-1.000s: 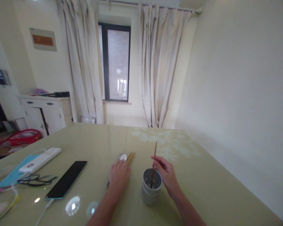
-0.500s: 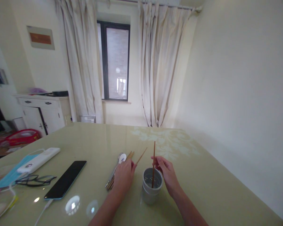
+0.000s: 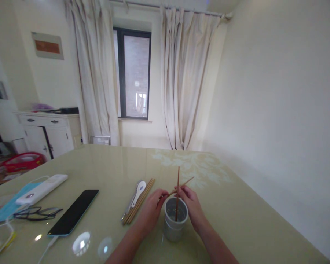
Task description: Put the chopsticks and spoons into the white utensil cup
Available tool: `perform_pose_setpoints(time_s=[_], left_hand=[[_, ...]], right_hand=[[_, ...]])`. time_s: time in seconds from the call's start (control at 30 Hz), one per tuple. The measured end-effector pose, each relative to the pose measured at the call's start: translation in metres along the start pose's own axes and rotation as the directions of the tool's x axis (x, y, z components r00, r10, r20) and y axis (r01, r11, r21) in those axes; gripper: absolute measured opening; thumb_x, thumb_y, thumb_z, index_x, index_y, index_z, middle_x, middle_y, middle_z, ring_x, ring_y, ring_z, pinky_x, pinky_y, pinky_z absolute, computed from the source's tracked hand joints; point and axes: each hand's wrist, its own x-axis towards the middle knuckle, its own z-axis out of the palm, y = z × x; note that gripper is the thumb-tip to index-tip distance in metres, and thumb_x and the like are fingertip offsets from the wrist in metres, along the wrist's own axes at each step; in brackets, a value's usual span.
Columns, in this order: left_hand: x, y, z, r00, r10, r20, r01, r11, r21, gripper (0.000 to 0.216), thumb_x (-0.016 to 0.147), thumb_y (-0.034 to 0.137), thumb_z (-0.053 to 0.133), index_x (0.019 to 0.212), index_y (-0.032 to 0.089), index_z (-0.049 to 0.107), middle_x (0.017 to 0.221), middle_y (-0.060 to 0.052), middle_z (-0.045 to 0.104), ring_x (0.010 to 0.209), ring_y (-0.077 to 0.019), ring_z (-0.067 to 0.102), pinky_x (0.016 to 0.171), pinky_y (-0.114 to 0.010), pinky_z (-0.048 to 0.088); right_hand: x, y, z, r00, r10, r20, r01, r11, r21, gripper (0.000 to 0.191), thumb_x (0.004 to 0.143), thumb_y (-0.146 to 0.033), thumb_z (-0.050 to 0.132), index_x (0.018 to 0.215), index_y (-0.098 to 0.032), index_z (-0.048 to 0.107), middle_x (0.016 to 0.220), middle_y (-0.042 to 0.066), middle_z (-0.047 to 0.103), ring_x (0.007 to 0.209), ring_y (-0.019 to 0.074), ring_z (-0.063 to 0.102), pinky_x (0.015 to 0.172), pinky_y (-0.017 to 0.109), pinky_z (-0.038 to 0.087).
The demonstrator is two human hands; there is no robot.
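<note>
Head view: left hand (image 3: 153,205) pinches a slanted chopstick (image 3: 185,182), its long axis running up and right over the cup (image 3: 173,231), tip above the right hand (image 3: 191,203), which we read as closed on the upright chopstick (image 3: 178,179) standing in that cup. Cup sits on the table (image 3: 236,212) between both hands, about equally near each. Loose chopsticks (image 3: 137,203) and spoon (image 3: 139,187) lie just left of the left hand, phone (image 3: 74,212) farther left; we see open room rightward.
</note>
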Motion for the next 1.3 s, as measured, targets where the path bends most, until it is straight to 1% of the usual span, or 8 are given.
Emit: perform_pose_setpoints(time_s=[0.1, 0.2, 0.23, 0.3, 0.47, 0.63, 0.93, 1.3], left_hand=[[0.004, -0.009, -0.007, 0.992, -0.038, -0.118, 0.072, 0.952, 0.298, 0.03, 0.108, 0.026, 0.042, 0.11, 0.021, 0.071, 0.108, -0.01, 0.079, 0.104, -0.0267, 0.073, 0.095, -0.042, 0.056], [0.005, -0.014, -0.02, 0.979, -0.137, -0.154, 0.203, 0.765, 0.611, 0.029, 0.106, 0.02, 0.044, 0.111, 0.02, 0.073, 0.114, -0.011, 0.078, 0.111, -0.0299, 0.07, 0.096, -0.044, 0.052], [0.005, -0.015, -0.024, 0.973, -0.178, -0.147, 0.23, 0.7, 0.676, 0.028, 0.105, 0.019, 0.046, 0.112, 0.02, 0.073, 0.116, -0.011, 0.077, 0.114, -0.0302, 0.069, 0.096, -0.043, 0.051], [0.003, -0.017, -0.029, 0.961, -0.249, -0.117, 0.25, 0.611, 0.751, 0.026, 0.104, 0.019, 0.05, 0.117, 0.021, 0.072, 0.121, -0.011, 0.076, 0.118, -0.0299, 0.068, 0.096, -0.041, 0.049], [0.001, -0.022, -0.03, 0.949, -0.308, -0.073, 0.242, 0.56, 0.793, 0.027, 0.104, 0.02, 0.051, 0.12, 0.019, 0.072, 0.123, -0.013, 0.075, 0.119, -0.0299, 0.068, 0.097, -0.042, 0.049], [0.002, -0.02, -0.03, 0.947, -0.311, -0.079, 0.251, 0.565, 0.786, 0.028, 0.104, 0.02, 0.05, 0.119, 0.016, 0.074, 0.119, -0.016, 0.076, 0.117, -0.0317, 0.069, 0.097, -0.044, 0.05], [0.003, -0.017, -0.03, 0.925, -0.375, -0.052, 0.272, 0.562, 0.782, 0.031, 0.106, 0.02, 0.049, 0.123, 0.013, 0.073, 0.122, -0.016, 0.077, 0.119, -0.0307, 0.07, 0.098, -0.043, 0.049], [0.001, -0.021, -0.026, 0.947, -0.314, -0.06, 0.239, 0.573, 0.784, 0.031, 0.104, 0.018, 0.048, 0.111, 0.013, 0.077, 0.114, -0.017, 0.079, 0.113, -0.0316, 0.071, 0.094, -0.043, 0.05]], right_hand=[[0.008, -0.006, -0.015, 0.943, -0.177, -0.283, 0.186, 0.982, 0.007, 0.05, 0.085, -0.07, 0.077, 0.093, -0.021, 0.073, 0.094, 0.009, 0.081, 0.088, 0.0257, 0.075, 0.073, 0.033, 0.057], [0.017, -0.016, -0.036, 0.783, -0.29, -0.55, 0.375, 0.926, 0.046, 0.045, 0.088, -0.065, 0.077, 0.099, -0.022, 0.068, 0.092, 0.004, 0.078, 0.084, 0.0199, 0.072, 0.076, 0.032, 0.056], [0.019, -0.019, -0.042, 0.742, -0.294, -0.602, 0.42, 0.904, 0.076, 0.046, 0.087, -0.065, 0.079, 0.1, -0.022, 0.068, 0.089, 0.002, 0.077, 0.081, 0.018, 0.071, 0.075, 0.03, 0.056], [0.021, -0.025, -0.051, 0.719, -0.272, -0.639, 0.462, 0.875, 0.147, 0.048, 0.082, -0.064, 0.084, 0.099, -0.022, 0.068, 0.081, -0.001, 0.073, 0.073, 0.015, 0.067, 0.072, 0.028, 0.055], [0.011, -0.029, -0.037, 0.855, -0.233, -0.463, 0.375, 0.895, 0.242, 0.049, 0.077, -0.061, 0.09, 0.098, -0.02, 0.077, 0.075, 0.0, 0.07, 0.068, 0.0144, 0.062, 0.064, 0.026, 0.052], [-0.003, -0.029, -0.01, 0.933, -0.276, -0.23, 0.296, 0.953, 0.058, 0.046, 0.087, -0.061, 0.082, 0.105, -0.018, 0.083, 0.073, 0.004, 0.072, 0.065, 0.0166, 0.06, 0.061, 0.029, 0.052], [-0.006, -0.019, -0.003, 0.971, -0.236, -0.037, 0.235, 0.972, -0.029, 0.044, 0.078, -0.06, 0.09, 0.095, -0.02, 0.083, 0.075, 0.007, 0.079, 0.067, 0.0205, 0.072, 0.063, 0.03, 0.06], [-0.005, -0.016, -0.003, 0.959, -0.266, -0.1, 0.259, 0.963, -0.07, 0.04, 0.081, -0.058, 0.088, 0.093, -0.019, 0.084, 0.074, 0.006, 0.078, 0.063, 0.0185, 0.067, 0.058, 0.028, 0.056]])
